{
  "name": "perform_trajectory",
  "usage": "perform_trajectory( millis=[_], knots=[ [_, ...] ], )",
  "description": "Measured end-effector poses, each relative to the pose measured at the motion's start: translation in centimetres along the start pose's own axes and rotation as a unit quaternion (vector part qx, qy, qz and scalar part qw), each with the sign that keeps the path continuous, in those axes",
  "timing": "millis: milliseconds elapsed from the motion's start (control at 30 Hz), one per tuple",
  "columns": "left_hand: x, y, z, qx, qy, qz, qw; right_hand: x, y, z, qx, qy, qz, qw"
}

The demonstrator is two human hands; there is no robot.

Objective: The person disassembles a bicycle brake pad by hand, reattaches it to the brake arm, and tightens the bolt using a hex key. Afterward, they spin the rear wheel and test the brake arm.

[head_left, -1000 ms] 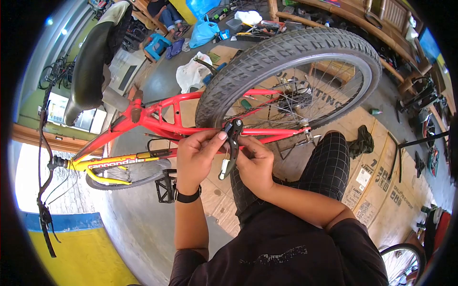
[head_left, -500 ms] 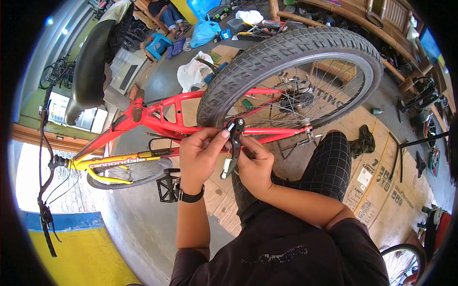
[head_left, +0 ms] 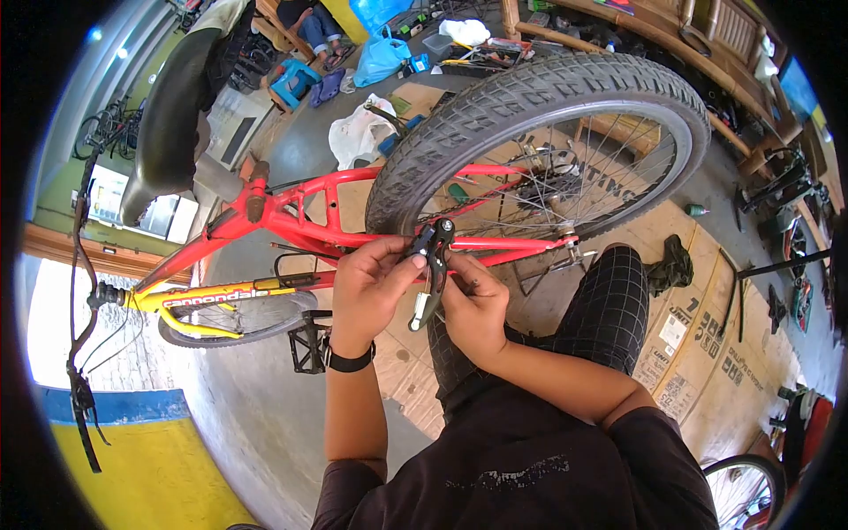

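Between my two hands is a black bicycle brake arm (head_left: 438, 265), with a pale metal piece near its lower end. My left hand (head_left: 371, 287) is closed, its thumb and fingers pinching the upper left side of the arm. From the other side, my right hand (head_left: 477, 309) grips it with curled fingers; its fingertips are partly hidden. Just beyond the hands lies the red bicycle frame (head_left: 309, 231), with a knobby rear tyre (head_left: 530, 95) rising behind it. A black pedal (head_left: 309, 343) sits beside my left wrist.
Flattened cardboard (head_left: 685, 327) covers the floor at right, with a dark cloth (head_left: 673, 265) on it. The saddle (head_left: 168, 124) and handlebar (head_left: 81, 256) stand at left. Bags, including a blue plastic bag (head_left: 382, 57), and tools lie behind the wheel. Another person's legs (head_left: 318, 34) show at the back.
My left fingers have shifted slightly at the top of the brake arm, and a shiny glint there now looks dark. Both hands keep their hold, and the view has moved a little.
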State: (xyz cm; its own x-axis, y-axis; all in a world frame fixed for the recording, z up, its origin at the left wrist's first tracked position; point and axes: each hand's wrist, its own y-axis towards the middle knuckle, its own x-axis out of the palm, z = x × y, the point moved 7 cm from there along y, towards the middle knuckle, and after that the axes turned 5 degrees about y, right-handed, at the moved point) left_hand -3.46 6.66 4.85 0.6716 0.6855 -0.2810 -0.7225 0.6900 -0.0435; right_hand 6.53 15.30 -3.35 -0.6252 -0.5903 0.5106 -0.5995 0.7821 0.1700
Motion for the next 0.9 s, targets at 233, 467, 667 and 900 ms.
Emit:
perform_trajectory(
  millis=[233, 467, 667, 900],
  knots=[
    [-0.4, 0.3, -1.0, 0.058, 0.125, 0.012, 0.990, -0.3, 0.1, 0.0, 0.000, -0.011, -0.003, 1.000],
    [0.1, 0.6, -1.1, 0.055, 0.127, -0.006, 0.990, -0.6, 0.1, -0.5, -0.029, -0.068, -0.035, 0.997],
    [-0.2, 0.3, -2.1, 0.077, 0.051, 0.061, 0.994, -0.7, 0.3, -1.3, -0.028, -0.071, -0.027, 0.997],
    [-1.6, -3.8, -2.7, 0.134, -0.107, 0.244, 0.955, -2.0, -0.1, -2.9, -0.043, -0.139, -0.109, 0.983]
  ],
)
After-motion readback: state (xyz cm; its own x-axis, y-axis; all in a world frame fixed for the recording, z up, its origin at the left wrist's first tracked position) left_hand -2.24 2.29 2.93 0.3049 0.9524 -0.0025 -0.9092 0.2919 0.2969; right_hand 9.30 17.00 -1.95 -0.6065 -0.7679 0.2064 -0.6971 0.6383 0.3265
